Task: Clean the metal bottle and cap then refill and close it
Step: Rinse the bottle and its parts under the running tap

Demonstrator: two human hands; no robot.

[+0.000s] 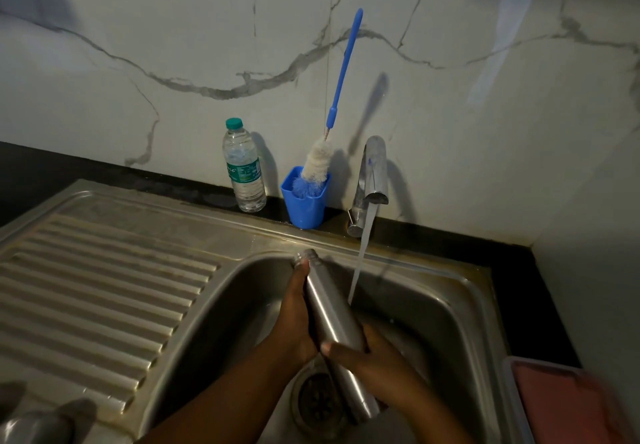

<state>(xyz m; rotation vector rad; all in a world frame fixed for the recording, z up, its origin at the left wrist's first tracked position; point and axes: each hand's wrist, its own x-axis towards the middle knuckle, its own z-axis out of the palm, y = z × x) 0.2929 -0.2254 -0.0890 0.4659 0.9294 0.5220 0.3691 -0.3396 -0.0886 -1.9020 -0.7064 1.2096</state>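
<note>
The person holds the metal bottle (329, 319) over the sink (460, 308), tilted with its open mouth up and away and its base low over the drain (317, 400). The left hand (294, 319) lies along the bottle's upper body with the thumb reaching the neck, fingers wrapped around the far side as far as can be seen. The right hand (370, 350) grips the lower body, thumb across the front. The tap (374, 180) is running, and the stream (360, 263) falls just beside the bottle rather than into its mouth. The cap cannot be made out with certainty; a blurred metal shape sits at the lower left corner, too unclear to name.

This looks like the outside wash, the hands rubbing the steel under running water. The inside likely remains to be scrubbed: the bottle brush (322, 163) stands unused in the blue cup (306, 201) at the back of the counter, next to a plastic water bottle (244, 169). The next move would call for freeing one hand, probably the right, to fetch the brush while the left keeps a firm hold on wet, slippery metal
</note>
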